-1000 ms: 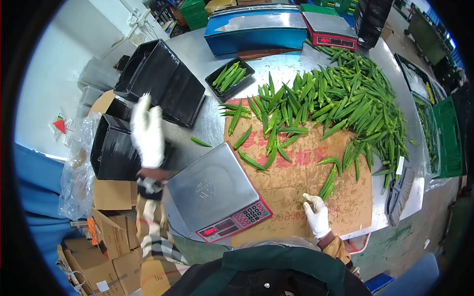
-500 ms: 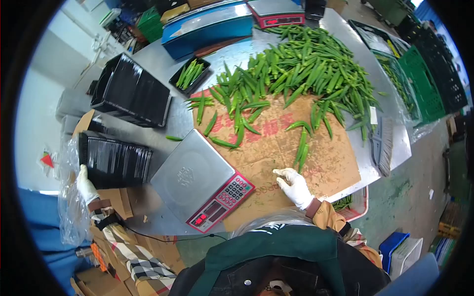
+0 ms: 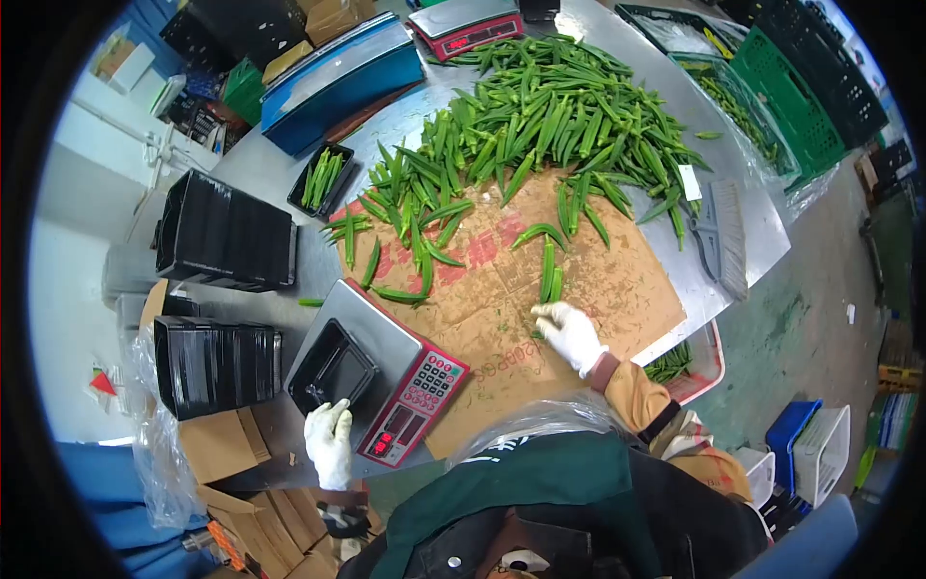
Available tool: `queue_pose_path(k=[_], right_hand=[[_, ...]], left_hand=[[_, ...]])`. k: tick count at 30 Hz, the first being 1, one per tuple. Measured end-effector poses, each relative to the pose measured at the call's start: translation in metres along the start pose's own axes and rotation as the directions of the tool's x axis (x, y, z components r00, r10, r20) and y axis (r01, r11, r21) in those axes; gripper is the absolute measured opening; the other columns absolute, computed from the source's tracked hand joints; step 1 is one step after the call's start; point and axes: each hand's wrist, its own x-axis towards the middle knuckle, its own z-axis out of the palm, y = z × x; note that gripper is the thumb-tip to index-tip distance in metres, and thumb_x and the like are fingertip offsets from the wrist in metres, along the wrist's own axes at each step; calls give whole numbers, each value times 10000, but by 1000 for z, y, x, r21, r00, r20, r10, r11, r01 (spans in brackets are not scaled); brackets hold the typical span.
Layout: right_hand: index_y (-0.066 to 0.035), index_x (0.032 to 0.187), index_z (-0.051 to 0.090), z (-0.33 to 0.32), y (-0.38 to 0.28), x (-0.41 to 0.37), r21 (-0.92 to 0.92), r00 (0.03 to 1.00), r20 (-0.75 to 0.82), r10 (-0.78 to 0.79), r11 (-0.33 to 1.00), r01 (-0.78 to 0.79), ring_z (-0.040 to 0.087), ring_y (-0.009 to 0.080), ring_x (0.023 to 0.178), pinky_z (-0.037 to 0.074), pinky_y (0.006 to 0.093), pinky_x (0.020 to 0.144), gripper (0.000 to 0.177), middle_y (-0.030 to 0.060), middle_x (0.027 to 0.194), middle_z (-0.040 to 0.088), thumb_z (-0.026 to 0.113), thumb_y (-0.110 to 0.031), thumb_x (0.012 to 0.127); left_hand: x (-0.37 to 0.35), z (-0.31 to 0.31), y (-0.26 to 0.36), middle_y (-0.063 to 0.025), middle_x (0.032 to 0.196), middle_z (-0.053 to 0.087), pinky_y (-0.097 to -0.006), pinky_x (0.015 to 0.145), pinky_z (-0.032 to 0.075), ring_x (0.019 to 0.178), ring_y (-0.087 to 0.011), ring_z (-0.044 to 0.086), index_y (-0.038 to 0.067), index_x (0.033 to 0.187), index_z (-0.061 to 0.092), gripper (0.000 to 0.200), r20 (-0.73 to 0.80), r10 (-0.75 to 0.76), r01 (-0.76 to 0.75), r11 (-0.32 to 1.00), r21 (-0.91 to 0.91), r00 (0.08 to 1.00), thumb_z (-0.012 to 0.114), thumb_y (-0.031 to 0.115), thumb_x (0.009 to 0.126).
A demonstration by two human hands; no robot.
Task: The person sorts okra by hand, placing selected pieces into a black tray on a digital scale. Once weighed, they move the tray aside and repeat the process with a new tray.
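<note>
- Black tray (image 3: 338, 361): on the scale (image 3: 394, 333), just beyond the left fingers.
- Left hand (image 3: 330, 447): fingers slightly bent at the tray's near edge.
- Right hand (image 3: 572, 338): fingers partly curled beside two okra pods (image 3: 549, 270); either hand's grip cannot be determined.
- Cardboard sheet (image 3: 627, 299): beneath the right fingers.

1. Your gloved left hand (image 3: 331, 444) sits at 7 o'clock, fingers together, pointing toward 12.
2. Your gloved right hand (image 3: 571, 338) lies at 4 o'clock, fingers bent, aimed toward 10.
3. Your right sleeve (image 3: 666, 420) slants toward 5.
</note>
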Motion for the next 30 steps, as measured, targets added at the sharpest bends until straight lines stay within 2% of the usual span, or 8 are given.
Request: queue_pose_path(k=[4, 9, 12, 18, 22, 23, 27, 30], right_hand=[[-70, 1117, 716, -28, 12, 64, -81, 983, -181, 40, 995, -56, 675, 320, 999, 518, 381, 910, 225, 161, 1038, 705, 676, -155, 912], [-83, 1329, 575, -32, 43, 153, -547, 886, -348, -306, 834, 73, 629, 349, 1069, 501, 398, 945, 470, 170, 1185, 617, 668, -103, 868], [-72, 1437, 448, -35, 10, 183, -609, 965, -233, 121, 755, -242, 651, 399, 1015, 535, 455, 856, 618, 234, 1216, 572, 656, -81, 856], [51, 1504, 321, -26, 0, 214, -805, 975, -134, 177, 555, -211, 710, 316, 896, 580, 400, 722, 703, 193, 1121, 621, 621, -88, 883], [55, 1289, 527, -31, 18, 212, -815, 992, -122, 1, 571, -101, 709, 318, 902, 573, 412, 723, 467, 187, 1074, 647, 642, -115, 870], [22, 1125, 593, -40, 22, 213, -764, 998, -63, 11, 643, -55, 699, 360, 900, 565, 448, 755, 318, 220, 1081, 638, 647, -153, 865], [-27, 1124, 596, -73, 14, 178, -539, 998, -53, 28, 840, -53, 646, 446, 966, 528, 501, 852, 386, 252, 1144, 596, 699, -253, 828], [-71, 1275, 584, -121, 17, 116, -388, 991, -125, -45, 922, -7, 632, 406, 1027, 518, 463, 881, 518, 193, 1159, 612, 705, -298, 825]], left_hand=[[-5, -25, 31, -103, 1279, 654, -384, 1111, 384, 1250, -268, 546, 68, 1285, 673, 406, -118, -122, 111, 989, -94, 985, 739, 133, 890], [10, -58, 57, -118, 1297, 627, -338, 1077, 434, 1214, -212, 580, 9, 1259, 663, 313, -247, -139, 117, 988, -99, 959, 650, 16, 946], [17, -59, 78, -115, 1301, 630, -319, 1051, 454, 1175, -193, 604, 2, 1261, 655, 296, -264, -148, 118, 985, -123, 953, 635, 35, 968], [49, -39, 126, -110, 1238, 670, -340, 1062, 440, 1187, -219, 599, 14, 1223, 682, 284, -243, -109, 41, 962, -269, 964, 663, 26, 940], [88, -14, 190, -114, 1212, 681, -343, 1031, 460, 1133, -219, 626, 21, 1203, 692, 259, -230, 3, -77, 947, -313, 973, 658, 37, 947], [97, -4, 205, -113, 1208, 681, -344, 1027, 461, 1131, -221, 627, 21, 1202, 692, 260, -215, 20, -100, 923, -370, 977, 663, 36, 944], [131, 27, 260, -98, 1204, 680, -343, 1021, 460, 1151, -222, 620, 32, 1196, 698, 275, -208, 247, -316, 842, -437, 946, 705, 45, 922], [148, 38, 273, -101, 1213, 675, -335, 1014, 472, 1161, -210, 621, 39, 1214, 693, 290, -167, 336, -375, 843, -386, 927, 707, 53, 925]])
